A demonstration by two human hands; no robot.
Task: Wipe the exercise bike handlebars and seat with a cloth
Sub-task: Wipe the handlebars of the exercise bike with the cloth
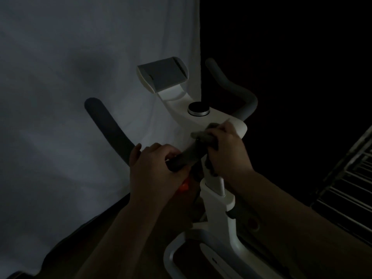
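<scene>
A white exercise bike (218, 200) stands in dim light, its dark padded handlebars curving up on the left (109, 127) and on the right (231, 85). My left hand (155, 168) grips the near crossbar of the handlebars (187, 156). My right hand (225, 148) holds a dark cloth (203, 135) wrapped over the same bar, close to the white stem. The seat is out of view.
A tablet holder (163, 74) and a round knob (198, 109) sit on the white stem. A pale sheet (70, 87) hangs behind the bike on the left. A metal rack (350, 178) stands at the right edge. An orange part (184, 187) shows below my left hand.
</scene>
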